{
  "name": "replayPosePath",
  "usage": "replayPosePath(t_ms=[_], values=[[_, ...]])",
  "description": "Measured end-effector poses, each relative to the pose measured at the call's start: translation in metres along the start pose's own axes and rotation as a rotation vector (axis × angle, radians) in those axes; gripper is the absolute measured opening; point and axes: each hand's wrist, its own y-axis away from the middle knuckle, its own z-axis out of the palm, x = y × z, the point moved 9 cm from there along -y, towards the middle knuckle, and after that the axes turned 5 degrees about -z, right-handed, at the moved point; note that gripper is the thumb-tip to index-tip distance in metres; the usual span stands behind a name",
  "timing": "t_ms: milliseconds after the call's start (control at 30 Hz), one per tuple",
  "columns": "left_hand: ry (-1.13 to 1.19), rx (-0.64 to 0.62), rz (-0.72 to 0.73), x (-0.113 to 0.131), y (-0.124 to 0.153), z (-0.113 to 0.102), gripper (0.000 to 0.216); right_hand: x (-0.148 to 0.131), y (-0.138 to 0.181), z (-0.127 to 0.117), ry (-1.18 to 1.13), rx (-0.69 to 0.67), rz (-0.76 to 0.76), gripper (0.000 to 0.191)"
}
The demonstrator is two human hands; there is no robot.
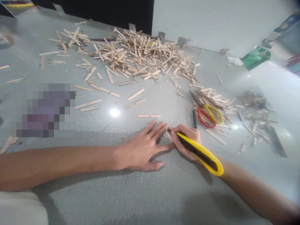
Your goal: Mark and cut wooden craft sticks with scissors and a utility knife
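Note:
My right hand [187, 140] is closed around a yellow utility knife [201, 153], its tip pointing left at a small wooden stick piece [168, 136] on the grey table [131, 193]. My left hand [145, 147] lies flat beside it, fingers stretched out and pressing on that piece; most of the piece is hidden under the fingers. A single wooden stick [149, 116] lies just beyond my left fingertips.
A big heap of wooden sticks [140, 56] covers the far middle of the table, with loose sticks scattered to the left. Red-and-yellow scissors [208, 115] and a dark pen [194, 118] lie to the right among cut sticks. Scrap bits [255, 115] sit farther right.

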Motion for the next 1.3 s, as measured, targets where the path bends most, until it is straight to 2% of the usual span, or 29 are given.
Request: replayPosePath(t_ms=[200,833,1300], values=[[-0.064,0.008,-0.01,0.002,0.0001,-0.0011,0.063,-0.0016,-0.0001,-0.0004,0.029,-0.004,-0.025,0.014],[-0.165,0.043,0.0,0.0043,-0.0007,-0.002,0.063,-0.0077,-0.0006,-0.0006,0.078,-0.042,-0.105,0.022],[-0.038,0.054,-0.01,0.0024,-0.0006,-0.0045,0.057,0.0006,0.0005,-0.0052,0.033,0.031,0.001,0.009]])
